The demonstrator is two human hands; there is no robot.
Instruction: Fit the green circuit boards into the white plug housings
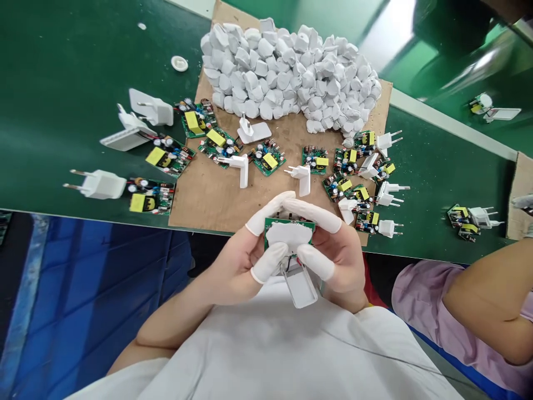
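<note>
Both my hands hold one small green circuit board [288, 232] close to my chest, below the table edge. A white pad covers most of its face. My left hand [244, 256] pinches its left side and my right hand [333, 253] pinches its right side; the fingertips wear white finger cots. A white plug housing [300, 286] hangs under the board on thin wires. On the table ahead, a brown cardboard sheet [216, 194] carries a big heap of white foam pieces [291, 72] and several circuit boards wired to white plugs [266, 158].
More board-and-plug sets lie on the green table [62, 72] at the left [144, 194] and right [468, 218]. A small white ring [179, 63] lies at the back left. Another person's arm [487, 294] in a pink sleeve reaches in at the right. A cardboard edge [520, 194] shows far right.
</note>
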